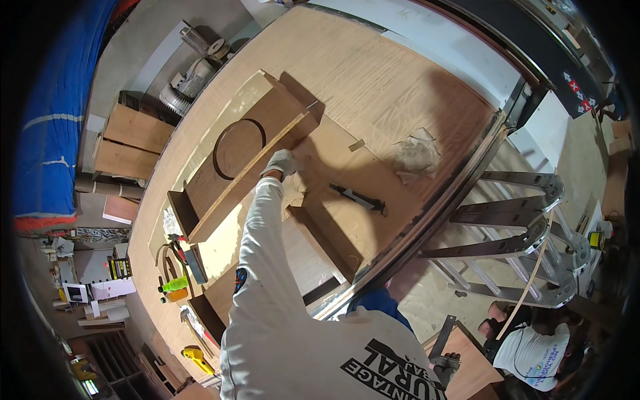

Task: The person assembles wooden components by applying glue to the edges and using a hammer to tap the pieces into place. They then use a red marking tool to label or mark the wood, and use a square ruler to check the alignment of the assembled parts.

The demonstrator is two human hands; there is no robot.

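My left hand [283,164], in a pale glove, is at the light edge of a brown wooden box-like piece [257,100]. Its fingers look curled in; whatever lies under them is hidden. This piece has a round dark ring on its broad panel and short end boards standing up. Low on the right, beside my shirt, my gloved right hand [447,364] is closed, apparently round a dark flat strip [442,337]. Right of my left hand lies a black cutter-like tool [358,197]. A second brown wooden piece [327,243] sits close to my left arm.
A crumpled translucent sheet [417,156] rests on the large wooden tabletop [373,73]. Red-handled pliers [179,248], a green-capped bottle [175,285] and a yellow tool [197,360] lie at its left side. An aluminium ladder [507,227] and another person [537,357] are on the right.
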